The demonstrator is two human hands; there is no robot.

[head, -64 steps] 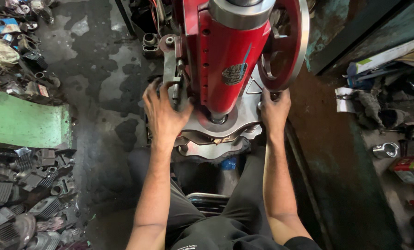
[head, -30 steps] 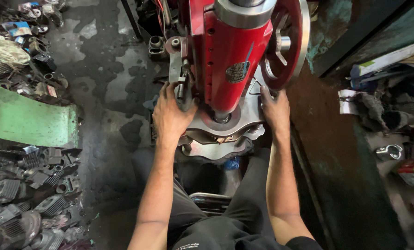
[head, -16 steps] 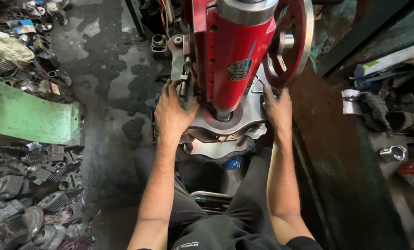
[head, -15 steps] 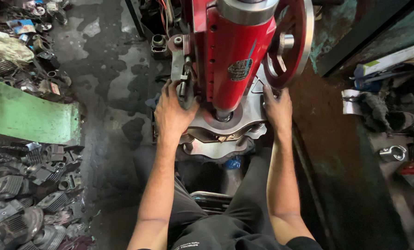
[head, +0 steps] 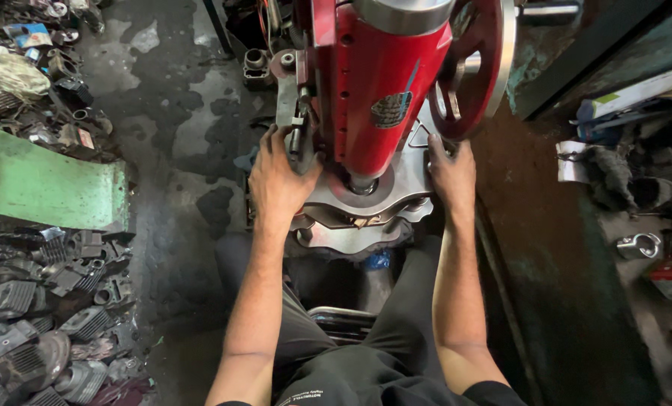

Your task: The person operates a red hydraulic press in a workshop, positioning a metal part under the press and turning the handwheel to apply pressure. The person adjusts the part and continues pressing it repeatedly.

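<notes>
A tall red machine (head: 381, 83) with a spoked red handwheel (head: 475, 64) stands in front of me. Under its round spindle lies a flat silver metal plate (head: 366, 210) with a scalloped edge. My left hand (head: 279, 177) presses palm-down on the plate's left side, fingers against the machine's grey bracket. On the plate's right edge rests my right hand (head: 452, 173), just below the handwheel. Both hands hold the plate flat. The plate's middle is hidden under the spindle.
A green metal slab (head: 42, 184) lies at the left, with a heap of finned grey engine parts (head: 42, 323) below it. The dark oily floor (head: 185, 128) stretches ahead. At the right are rags, boxes and a small metal fitting (head: 640, 244).
The view has shifted slightly, so the machine and hands sit a little further right and lower. Both hands stay pressed on the plate in the same places.
</notes>
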